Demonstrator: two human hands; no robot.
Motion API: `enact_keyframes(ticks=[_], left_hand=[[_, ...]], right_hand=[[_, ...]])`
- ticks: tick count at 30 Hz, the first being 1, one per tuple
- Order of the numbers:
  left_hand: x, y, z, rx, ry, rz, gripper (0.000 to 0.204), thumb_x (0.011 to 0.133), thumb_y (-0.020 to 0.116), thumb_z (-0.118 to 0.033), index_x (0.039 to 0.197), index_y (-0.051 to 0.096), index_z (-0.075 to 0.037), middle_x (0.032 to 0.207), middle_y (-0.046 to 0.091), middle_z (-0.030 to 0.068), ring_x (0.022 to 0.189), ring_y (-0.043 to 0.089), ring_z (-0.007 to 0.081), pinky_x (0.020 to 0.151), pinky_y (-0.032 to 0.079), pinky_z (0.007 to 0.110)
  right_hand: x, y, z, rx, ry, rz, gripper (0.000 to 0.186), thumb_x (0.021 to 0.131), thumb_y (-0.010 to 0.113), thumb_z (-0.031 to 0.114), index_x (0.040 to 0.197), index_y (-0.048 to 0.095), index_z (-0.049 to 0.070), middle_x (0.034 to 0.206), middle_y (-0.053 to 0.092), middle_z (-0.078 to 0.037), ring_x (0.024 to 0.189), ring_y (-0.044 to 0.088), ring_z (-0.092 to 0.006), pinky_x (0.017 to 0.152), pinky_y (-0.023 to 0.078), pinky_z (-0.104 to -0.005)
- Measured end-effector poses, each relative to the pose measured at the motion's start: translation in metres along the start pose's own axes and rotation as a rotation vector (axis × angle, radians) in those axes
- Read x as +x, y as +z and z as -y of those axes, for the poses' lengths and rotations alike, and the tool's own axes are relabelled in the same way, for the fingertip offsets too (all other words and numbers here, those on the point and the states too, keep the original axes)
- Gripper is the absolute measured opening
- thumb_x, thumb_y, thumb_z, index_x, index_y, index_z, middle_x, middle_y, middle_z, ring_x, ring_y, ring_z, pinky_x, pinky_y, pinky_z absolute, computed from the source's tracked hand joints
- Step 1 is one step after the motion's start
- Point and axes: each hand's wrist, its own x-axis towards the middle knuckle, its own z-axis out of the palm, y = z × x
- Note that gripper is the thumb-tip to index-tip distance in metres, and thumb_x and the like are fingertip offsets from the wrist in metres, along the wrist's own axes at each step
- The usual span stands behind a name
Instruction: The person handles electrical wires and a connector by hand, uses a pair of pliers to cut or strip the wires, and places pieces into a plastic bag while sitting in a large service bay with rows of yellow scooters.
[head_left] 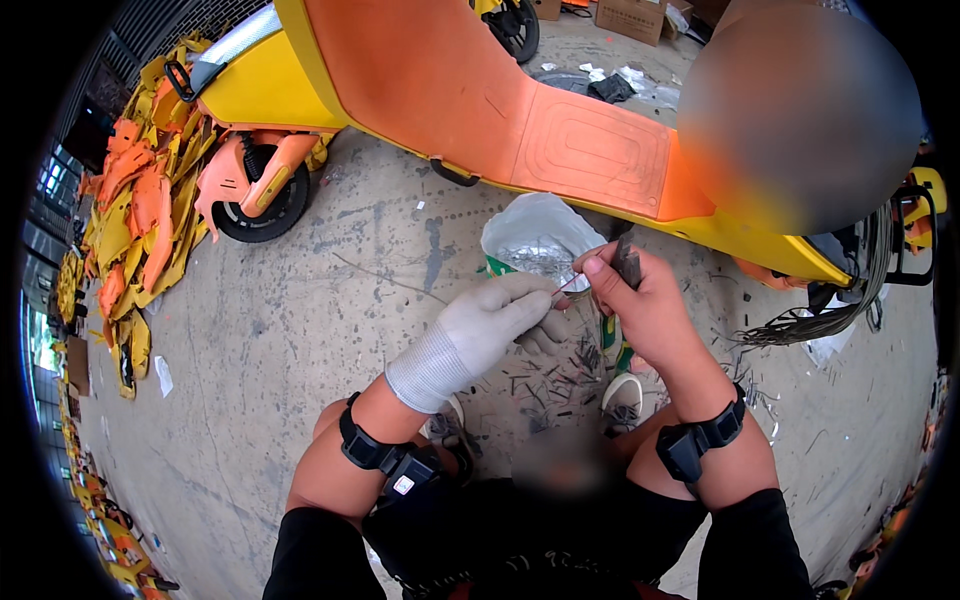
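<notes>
My left hand [490, 322], in a whitish knit glove, is closed, its thumb and finger pinching a thin reddish wire [572, 284]. That wire spans the short gap to my bare right hand [633, 293], which is closed too, its thumb and forefinger at the wire's other end. A dark grey, narrow piece [627, 262] juts up from the right fist; its exact kind is hard to make out. Just beyond both hands stands an open white sack [525, 222] with green on its outside and silvery scraps inside. Short dark offcuts [540, 388] litter the floor below my hands.
An orange and yellow scooter [590, 140] stretches across the far side. Dark cables [830, 322] hang in a bundle at its right end. A heap of yellow and orange panels [150, 210] rises at the left. Cardboard boxes [632, 18] and plastic litter lie at the back.
</notes>
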Motion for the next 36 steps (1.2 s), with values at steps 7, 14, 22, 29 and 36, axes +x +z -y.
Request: enact_keyframes(ticks=[7,14,22,29,36], left_hand=[[-0.003,-0.002,-0.007,0.063,-0.055,0.015,0.034,0.103,0.051,-0.025,0.116,0.061,0.005,0.090,0.070,0.0084,0.083,0.067,0.0151,0.078,0.054,0.028],[-0.004,0.004,-0.011,0.045,-0.056,-0.026,0.029,0.102,0.053,-0.018,0.111,0.063,0.008,0.085,0.070,0.0098,0.074,0.068,0.0150,0.071,0.055,0.027],[-0.005,0.012,-0.013,0.271,0.003,-0.177,0.028,0.101,0.054,-0.020,0.109,0.066,0.003,0.084,0.070,0.0055,0.072,0.069,0.0119,0.067,0.055,0.026],[-0.006,0.020,-0.003,0.575,0.121,-0.292,0.027,0.101,0.053,-0.018,0.113,0.066,0.002,0.087,0.072,0.0064,0.072,0.069,0.0113,0.067,0.055,0.027],[-0.004,0.013,-0.003,0.059,-0.028,-0.121,0.031,0.103,0.050,-0.020,0.116,0.061,0.005,0.087,0.071,0.0113,0.073,0.070,0.0175,0.070,0.055,0.028]], right_hand=[[0.001,0.000,0.000,-0.072,-0.027,-0.040,0.025,0.100,0.063,0.026,0.099,0.068,0.001,0.072,0.055,0.005,0.067,0.046,-0.0053,0.061,0.041,-0.0243],[-0.003,0.003,0.004,-0.052,-0.061,0.003,0.025,0.100,0.063,0.024,0.103,0.068,0.000,0.076,0.057,0.004,0.071,0.047,-0.0053,0.065,0.042,-0.0239],[-0.004,0.010,0.004,-0.053,0.013,-0.009,0.028,0.099,0.066,0.028,0.101,0.068,0.000,0.075,0.058,0.004,0.070,0.048,-0.0053,0.064,0.042,-0.0237],[-0.006,0.017,0.004,-0.078,0.041,-0.016,0.027,0.098,0.067,0.028,0.097,0.068,0.001,0.073,0.059,0.004,0.068,0.048,-0.0058,0.063,0.042,-0.0243],[-0.006,0.018,0.008,0.014,0.010,0.015,0.024,0.100,0.063,0.023,0.100,0.067,-0.001,0.084,0.068,-0.002,0.076,0.059,-0.0073,0.074,0.049,-0.0253]])
